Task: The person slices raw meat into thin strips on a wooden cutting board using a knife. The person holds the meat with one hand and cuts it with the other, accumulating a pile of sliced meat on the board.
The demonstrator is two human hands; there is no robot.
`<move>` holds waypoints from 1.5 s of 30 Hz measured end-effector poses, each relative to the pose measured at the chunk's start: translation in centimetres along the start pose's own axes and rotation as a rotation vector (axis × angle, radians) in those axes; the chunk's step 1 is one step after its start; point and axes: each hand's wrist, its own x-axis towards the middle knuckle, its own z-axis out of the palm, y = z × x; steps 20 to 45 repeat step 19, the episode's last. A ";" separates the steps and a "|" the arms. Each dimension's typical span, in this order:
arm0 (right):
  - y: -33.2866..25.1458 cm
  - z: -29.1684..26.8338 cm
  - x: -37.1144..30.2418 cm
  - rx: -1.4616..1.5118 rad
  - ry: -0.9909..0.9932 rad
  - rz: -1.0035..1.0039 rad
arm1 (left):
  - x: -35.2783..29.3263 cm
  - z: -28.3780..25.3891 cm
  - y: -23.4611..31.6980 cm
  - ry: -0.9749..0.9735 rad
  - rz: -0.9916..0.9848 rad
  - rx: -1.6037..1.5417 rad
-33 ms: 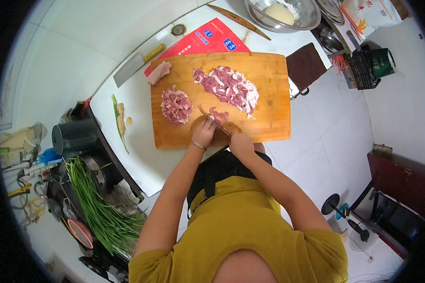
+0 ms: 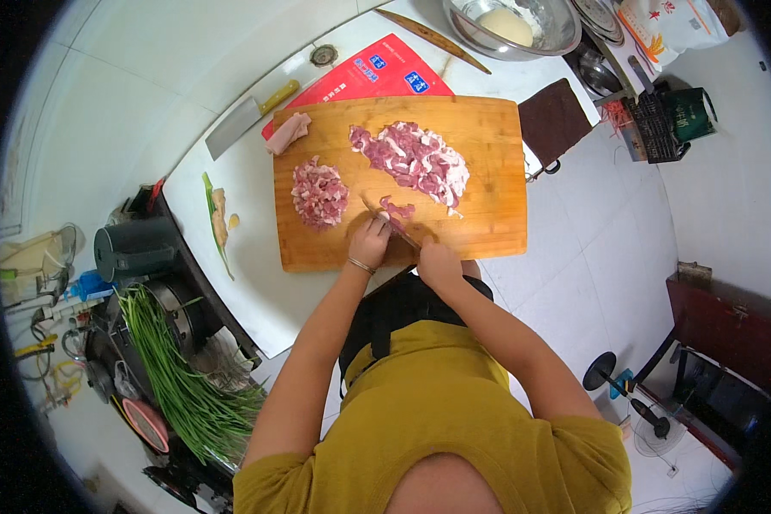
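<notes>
At the near edge of the wooden cutting board, my right hand grips a knife, its narrow blade slanting up and left across the wood. Against the blade's left side, my left hand has its fingers curled down on a piece of meat, mostly hidden under them. Just beyond the blade lies a small strip of meat. A heap of diced meat sits on the board's left, and a larger pile of sliced meat lies farther back. One pale pink chunk rests at the far left corner.
A yellow-handled cleaver lies left of the board on the white counter, with ginger and scallion nearby. Behind are a red sheet, a wooden rolling pin and a steel bowl with dough. Green chives lie lower left.
</notes>
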 end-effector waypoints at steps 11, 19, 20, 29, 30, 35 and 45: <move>-0.8 1.1 2.3 0.005 0.030 -0.034 | -0.5 0.7 0.3 -0.029 -0.008 -0.024; 2.0 0.4 -0.3 0.002 -0.051 0.024 | -0.8 -0.2 0.2 -0.137 -0.034 -0.058; 2.0 0.4 -0.3 0.002 -0.051 0.024 | -0.8 -0.2 0.2 -0.137 -0.034 -0.058; 2.0 0.4 -0.3 0.002 -0.051 0.024 | -0.8 -0.2 0.2 -0.137 -0.034 -0.058; 2.0 0.4 -0.3 0.002 -0.051 0.024 | -0.8 -0.2 0.2 -0.137 -0.034 -0.058; 2.0 0.4 -0.3 0.002 -0.051 0.024 | -0.8 -0.2 0.2 -0.137 -0.034 -0.058; 2.0 0.4 -0.3 0.002 -0.051 0.024 | -0.8 -0.2 0.2 -0.137 -0.034 -0.058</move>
